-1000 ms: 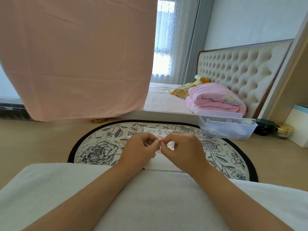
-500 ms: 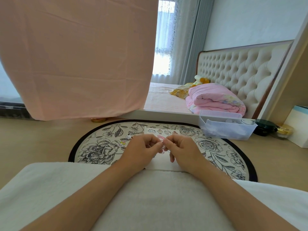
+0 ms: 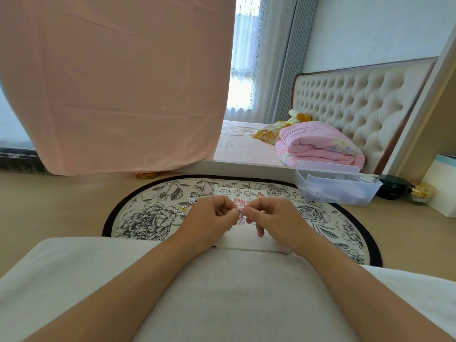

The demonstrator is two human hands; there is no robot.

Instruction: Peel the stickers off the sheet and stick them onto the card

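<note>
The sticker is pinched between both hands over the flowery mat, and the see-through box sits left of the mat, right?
No, the head view shows the see-through box right of the flowery mat, not left. Both the left hand and the right hand do pinch the sticker over the mat.

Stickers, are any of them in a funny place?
Yes. A dog sticker and a colourful sticker lie on the flowered mat, left of the left hand, off the sheet and the white card.
</note>
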